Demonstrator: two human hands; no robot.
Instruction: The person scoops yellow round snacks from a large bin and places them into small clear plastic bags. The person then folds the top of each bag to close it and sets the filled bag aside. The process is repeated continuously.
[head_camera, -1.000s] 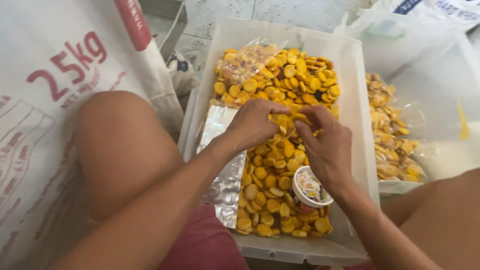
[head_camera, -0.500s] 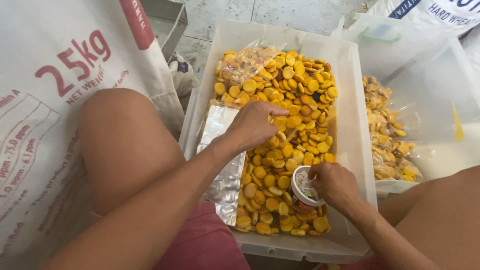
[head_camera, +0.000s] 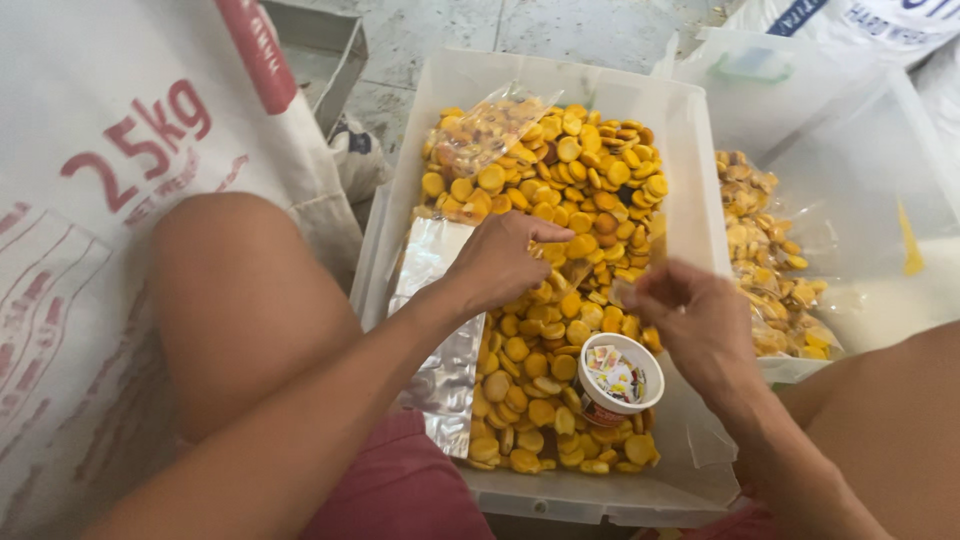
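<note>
head view: the left hand (head_camera: 500, 262) rests palm-down, fingers loose, on the round yellow-orange biscuits (head_camera: 560, 330) filling the clear plastic bin (head_camera: 690, 150). the right hand (head_camera: 690, 320) pinches a thin clear plastic bag (head_camera: 640, 262) just above them; filling looks under way, and opening the bag's mouth seems next. a small white round cup of coloured slips (head_camera: 618, 375) sits among the biscuits; a silver foil sheet (head_camera: 440, 330) lines the left wall, and a white sack with red print (head_camera: 110, 200) stands left.

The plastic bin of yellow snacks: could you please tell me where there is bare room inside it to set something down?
Little: the snacks cover most of the bin. The foil sheet along the left wall lies bare, and so does the near right corner beside the small cup.
</note>
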